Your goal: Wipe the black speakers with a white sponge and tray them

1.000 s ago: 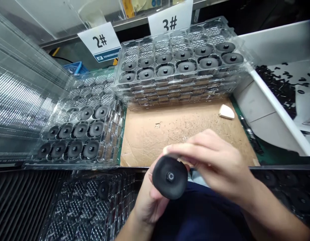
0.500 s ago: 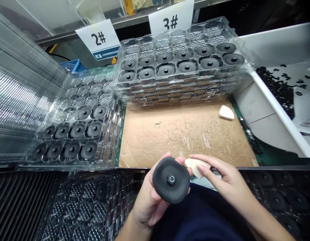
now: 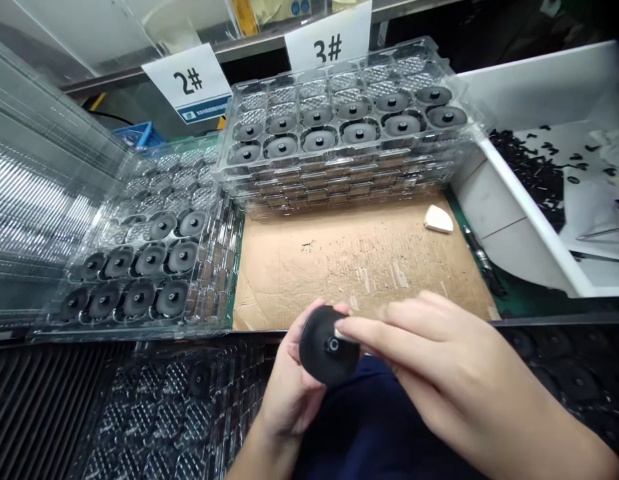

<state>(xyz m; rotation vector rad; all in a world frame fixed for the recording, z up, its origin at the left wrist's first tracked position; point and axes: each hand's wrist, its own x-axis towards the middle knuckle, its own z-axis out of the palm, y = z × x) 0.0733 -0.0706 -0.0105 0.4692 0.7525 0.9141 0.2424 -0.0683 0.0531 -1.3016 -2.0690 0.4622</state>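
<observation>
My left hand (image 3: pixel 289 400) grips a round black disc (image 3: pixel 319 360) with a small metal hub in its middle, held just above my lap at the near edge of the bench. My right hand (image 3: pixel 439 360) reaches across from the right. Its fingers are pressed together with the tips on the disc's upper right rim. Whatever sits inside those fingers is hidden.
A brown cardboard sheet (image 3: pixel 349 260) lies beyond the hands, with a cream wedge (image 3: pixel 438 219) and a dark pen-like tool (image 3: pixel 482 260) on the right. Clear trays of black discs stand at the left (image 3: pixel 139 267) and back (image 3: pixel 339 180), under signs 2# (image 3: pixel 187 83) and 3# (image 3: pixel 327 47). A white bin (image 3: pixel 514 193) holds small black bits.
My right hand, which held a cream wedge beside the disc half a second ago, has moved left onto the disc's rim; the wedge is out of sight. The disc has tilted slightly.
</observation>
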